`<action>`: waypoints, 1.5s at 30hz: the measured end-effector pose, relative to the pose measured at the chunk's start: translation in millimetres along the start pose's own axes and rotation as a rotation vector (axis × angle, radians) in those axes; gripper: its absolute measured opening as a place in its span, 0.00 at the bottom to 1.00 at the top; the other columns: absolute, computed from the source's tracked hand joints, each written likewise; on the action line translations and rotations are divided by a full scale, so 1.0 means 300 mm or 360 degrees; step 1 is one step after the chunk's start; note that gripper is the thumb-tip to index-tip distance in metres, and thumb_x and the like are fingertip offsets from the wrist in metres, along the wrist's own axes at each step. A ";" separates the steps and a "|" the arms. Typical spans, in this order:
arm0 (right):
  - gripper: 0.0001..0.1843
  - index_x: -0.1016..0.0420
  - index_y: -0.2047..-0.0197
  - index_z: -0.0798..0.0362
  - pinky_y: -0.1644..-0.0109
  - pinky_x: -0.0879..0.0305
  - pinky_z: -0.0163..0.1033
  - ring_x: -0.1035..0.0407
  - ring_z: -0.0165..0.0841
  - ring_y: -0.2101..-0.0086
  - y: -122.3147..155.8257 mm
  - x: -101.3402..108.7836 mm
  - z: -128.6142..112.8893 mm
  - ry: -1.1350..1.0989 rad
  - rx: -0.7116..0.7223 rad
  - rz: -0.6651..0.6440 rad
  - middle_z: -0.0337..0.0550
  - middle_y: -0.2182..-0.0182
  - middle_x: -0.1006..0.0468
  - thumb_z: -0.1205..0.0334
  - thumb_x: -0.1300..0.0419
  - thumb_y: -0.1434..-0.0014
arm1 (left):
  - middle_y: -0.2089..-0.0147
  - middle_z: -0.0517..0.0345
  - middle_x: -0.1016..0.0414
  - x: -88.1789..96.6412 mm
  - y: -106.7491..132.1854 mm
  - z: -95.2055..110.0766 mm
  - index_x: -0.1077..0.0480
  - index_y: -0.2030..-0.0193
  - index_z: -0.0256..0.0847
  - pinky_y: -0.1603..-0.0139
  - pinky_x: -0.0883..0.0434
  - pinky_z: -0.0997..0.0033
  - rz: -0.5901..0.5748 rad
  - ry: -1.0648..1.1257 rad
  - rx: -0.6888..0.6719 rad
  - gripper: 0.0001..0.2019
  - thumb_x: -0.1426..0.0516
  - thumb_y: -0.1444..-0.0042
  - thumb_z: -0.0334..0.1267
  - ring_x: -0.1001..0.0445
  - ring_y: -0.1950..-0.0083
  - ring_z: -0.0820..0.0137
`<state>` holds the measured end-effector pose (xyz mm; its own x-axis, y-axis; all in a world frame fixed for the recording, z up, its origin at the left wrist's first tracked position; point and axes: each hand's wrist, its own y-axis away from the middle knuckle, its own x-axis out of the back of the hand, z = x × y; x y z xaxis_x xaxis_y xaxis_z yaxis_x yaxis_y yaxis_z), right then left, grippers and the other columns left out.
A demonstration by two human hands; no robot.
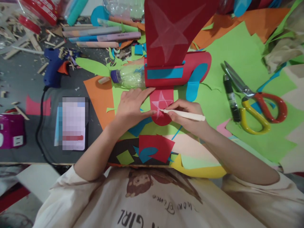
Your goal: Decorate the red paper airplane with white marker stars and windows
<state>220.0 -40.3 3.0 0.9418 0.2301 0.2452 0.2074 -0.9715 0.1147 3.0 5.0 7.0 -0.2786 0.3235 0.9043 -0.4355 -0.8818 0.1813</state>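
Gripping a white marker (192,116) on the red flap (162,120), the right hand (188,123) sits well apart from the scissors (249,92); the left hand (130,105), thumb spread wide, touches the flap's edge.

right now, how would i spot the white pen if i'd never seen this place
Find the purple-capped bottle lying on its side, partly wrapped in red paper. Just below it in view, the right hand holds the white pen, its tip at a star on a red tab. Unlike the black pen beside the scissors, it is white and in hand.
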 end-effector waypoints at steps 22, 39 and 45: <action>0.07 0.25 0.75 0.51 0.73 0.39 0.33 0.33 0.29 0.75 -0.007 -0.013 -0.031 -0.0127 -0.0083 0.0152 0.38 0.77 0.23 0.61 0.35 0.48 | 0.49 0.52 0.24 0.008 -0.001 0.007 0.34 0.32 0.46 0.45 0.38 0.59 -0.0031 -0.0008 0.0009 0.33 0.38 0.42 0.53 0.29 0.47 0.54; 0.15 0.24 0.74 0.53 0.74 0.43 0.34 0.35 0.28 0.77 -0.004 0.007 0.001 0.0046 0.0072 -0.0102 0.39 0.78 0.23 0.52 0.36 0.41 | 0.50 0.52 0.24 0.010 -0.002 0.013 0.34 0.32 0.45 0.45 0.38 0.59 -0.0037 -0.0028 0.0021 0.32 0.38 0.41 0.52 0.29 0.48 0.55; 0.10 0.23 0.75 0.52 0.75 0.42 0.34 0.35 0.28 0.77 -0.005 0.003 -0.011 -0.0028 -0.0003 -0.0074 0.38 0.78 0.23 0.57 0.36 0.45 | 0.49 0.51 0.24 0.009 0.001 0.007 0.35 0.31 0.45 0.45 0.38 0.60 -0.0036 -0.0038 0.0017 0.33 0.38 0.41 0.51 0.29 0.48 0.55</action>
<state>219.7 -38.4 6.3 0.9357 0.2737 0.2225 0.2505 -0.9597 0.1271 3.9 4.9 10.2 -0.2484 0.3352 0.9088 -0.4325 -0.8779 0.2056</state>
